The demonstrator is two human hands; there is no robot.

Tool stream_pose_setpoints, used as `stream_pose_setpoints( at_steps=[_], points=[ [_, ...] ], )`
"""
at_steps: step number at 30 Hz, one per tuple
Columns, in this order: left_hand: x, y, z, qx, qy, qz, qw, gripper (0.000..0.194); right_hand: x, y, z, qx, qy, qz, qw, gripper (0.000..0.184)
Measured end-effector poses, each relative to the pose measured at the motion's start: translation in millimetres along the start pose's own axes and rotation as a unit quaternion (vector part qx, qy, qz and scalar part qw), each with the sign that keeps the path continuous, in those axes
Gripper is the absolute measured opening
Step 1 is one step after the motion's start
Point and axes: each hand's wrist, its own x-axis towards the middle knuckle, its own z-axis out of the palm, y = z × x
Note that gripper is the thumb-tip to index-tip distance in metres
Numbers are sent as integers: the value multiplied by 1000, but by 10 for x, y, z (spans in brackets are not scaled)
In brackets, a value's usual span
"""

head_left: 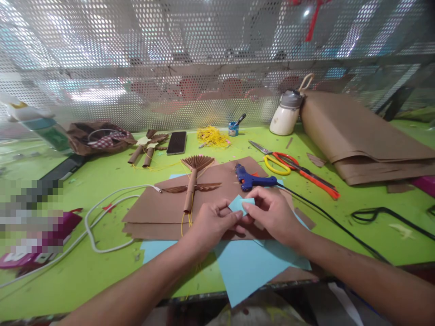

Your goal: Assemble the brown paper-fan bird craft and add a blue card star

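Between my two hands is a small folded piece of light blue paper (242,203). My left hand (215,219) pinches its left side with thumb and fingers. At its right edge, my right hand (268,210) grips it the same way. Beneath them lie brown paper sheets (149,215), with larger blue paper (243,267) sticking out at the front. Left of my hands, a rolled brown paper figure (191,185) with a pleated fan top and yellow string rests on the sheets. Just beyond my right hand is a blue glue gun (251,179), lying on its side.
Scissors with yellow and orange handles (280,163) lie behind the glue gun. Further back are a phone (176,142), yellow string (212,136), a blue jar (233,128) and a white bottle (282,120). A large brown paper bag (360,136) stands right; a white cable (89,222) curls left.
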Motion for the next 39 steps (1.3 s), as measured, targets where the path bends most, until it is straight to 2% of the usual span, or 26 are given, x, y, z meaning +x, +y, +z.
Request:
stream_pose_setpoints(
  at_steps=[3,7,12,17,32,39],
  points=[
    [10,-9,-13,-3,-3,-1,1000,33,1,-78,-32,58,-12,27,998,17],
    [10,-14,-22,14,3,2,1000,30,-2,-187,-80,66,-75,45,994,18],
    [1,-5,-35,17,-6,8,1000,29,3,-186,-81,89,-88,53,991,23],
    [2,7,-25,24,-34,5,999,28,1,-155,-80,42,-57,31,997,21],
    [-11,15,6,34,-15,24,999,28,-4,-158,-69,4,-32,17,999,20],
    [-2,-24,-39,-17,-73,8,997,30,0,-219,-79,-17,-3,-1,1000,21]
  ],
)
